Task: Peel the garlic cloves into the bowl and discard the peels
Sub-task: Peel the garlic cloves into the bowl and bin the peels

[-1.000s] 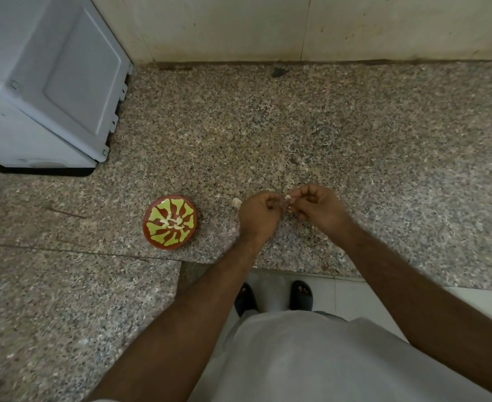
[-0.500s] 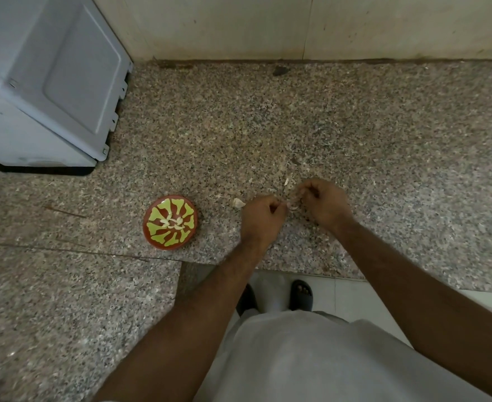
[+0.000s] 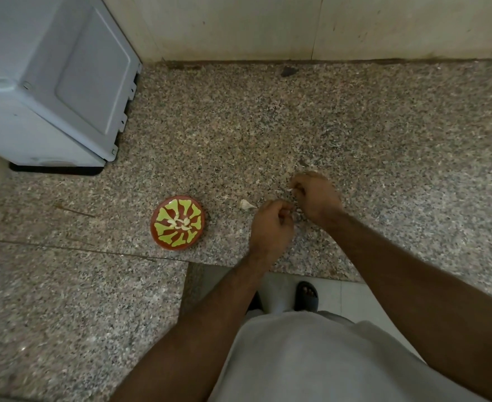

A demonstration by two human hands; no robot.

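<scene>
1. Left hand (image 3: 271, 224) over the granite counter (image 3: 268, 126), near its front edge, fingers curled inward toward the palm; something small and pale at the fingertips, too blurred to name, so whether anything is pinched there cannot be told.
2. Right hand (image 3: 316, 195) just beyond and to the right of the left, knuckles up, fingers curled, pinching a small whitish scrap (image 3: 291, 190) at the fingertips; clove or peel, cannot tell.
3. Both hands close together, nearly touching, wrists angled in from the lower edge of the view.
4. One unpeeled garlic clove (image 3: 246, 204) lying loose on the counter, just left of the left hand, between it and the bowl (image 3: 178, 222).
5. Bowl red-brown with a yellow-green petal pattern, sitting upright on the counter, well left of the hands and apart from them.
6. Peeled cloves (image 3: 179, 223) gathered in the middle of the bowl, pale against the pattern.
7. Fine pale flecks, likely bits of peel (image 3: 297, 211), scattered on the stone between and around the hands; hard to separate from the speckled granite.
8. White appliance (image 3: 50, 82) standing at the far left corner of the counter, against the tiled wall (image 3: 268, 24).
9. Below the counter edge, a pale shirt (image 3: 311, 358) and a dark sandal (image 3: 307, 295) on a light floor.
</scene>
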